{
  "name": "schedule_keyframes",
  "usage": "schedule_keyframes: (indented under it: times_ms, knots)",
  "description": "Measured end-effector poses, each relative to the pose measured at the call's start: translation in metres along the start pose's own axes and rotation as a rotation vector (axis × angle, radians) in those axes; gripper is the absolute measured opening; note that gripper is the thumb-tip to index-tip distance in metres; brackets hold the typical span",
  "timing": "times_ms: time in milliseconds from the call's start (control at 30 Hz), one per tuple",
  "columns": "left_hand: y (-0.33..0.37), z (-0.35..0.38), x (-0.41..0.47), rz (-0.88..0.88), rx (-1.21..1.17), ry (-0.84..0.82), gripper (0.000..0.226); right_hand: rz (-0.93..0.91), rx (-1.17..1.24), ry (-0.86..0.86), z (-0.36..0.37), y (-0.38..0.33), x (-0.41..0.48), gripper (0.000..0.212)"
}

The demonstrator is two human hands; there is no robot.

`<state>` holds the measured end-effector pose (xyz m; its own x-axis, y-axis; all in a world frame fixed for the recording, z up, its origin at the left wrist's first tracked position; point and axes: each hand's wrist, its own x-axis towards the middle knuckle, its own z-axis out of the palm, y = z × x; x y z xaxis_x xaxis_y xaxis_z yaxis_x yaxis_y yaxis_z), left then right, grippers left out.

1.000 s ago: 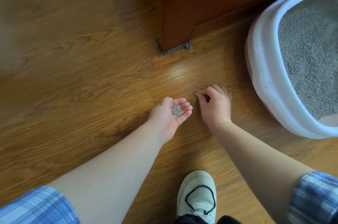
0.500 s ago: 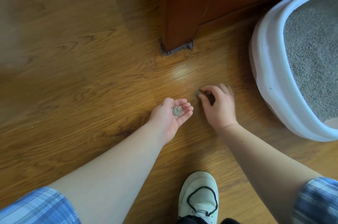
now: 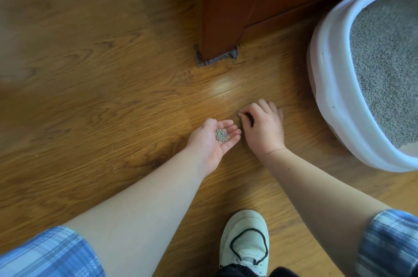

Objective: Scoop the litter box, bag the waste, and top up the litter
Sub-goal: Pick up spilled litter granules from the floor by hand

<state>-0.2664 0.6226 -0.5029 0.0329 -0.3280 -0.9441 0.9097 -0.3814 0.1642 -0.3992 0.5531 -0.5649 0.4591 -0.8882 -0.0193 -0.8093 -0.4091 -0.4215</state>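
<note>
My right hand point(image 3: 263, 127), nearer the litter box point(image 3: 328, 95), pinches a stray granule point(image 3: 238, 114) off the floor point(image 3: 113, 77); my left hand point(image 3: 212, 140), just beside it, cups gathered litter point(image 3: 221, 136), palm open.

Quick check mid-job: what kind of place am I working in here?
Most likely a room in a home: a glossy wood-grain plank floor, a reddish-brown wooden furniture leg standing on it, and a white plastic litter box filled with grey litter nearby.

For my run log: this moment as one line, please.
left hand: palm up, carries litter grains | right hand: pinches at floor | litter box: at right
</note>
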Motion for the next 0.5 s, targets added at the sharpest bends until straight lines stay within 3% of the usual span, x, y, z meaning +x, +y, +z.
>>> schedule_keyframes:
  times_ms: [333,500]
  knots:
    - [0.002,0.000,0.002,0.006,0.015,0.015,0.039,-0.091,-0.143,-0.020,0.000,-0.004,0.007,0.011]
    - [0.001,-0.004,0.005,0.015,-0.003,-0.001,0.042,-0.147,0.108,-0.067,-0.012,-0.020,-0.010,0.013]
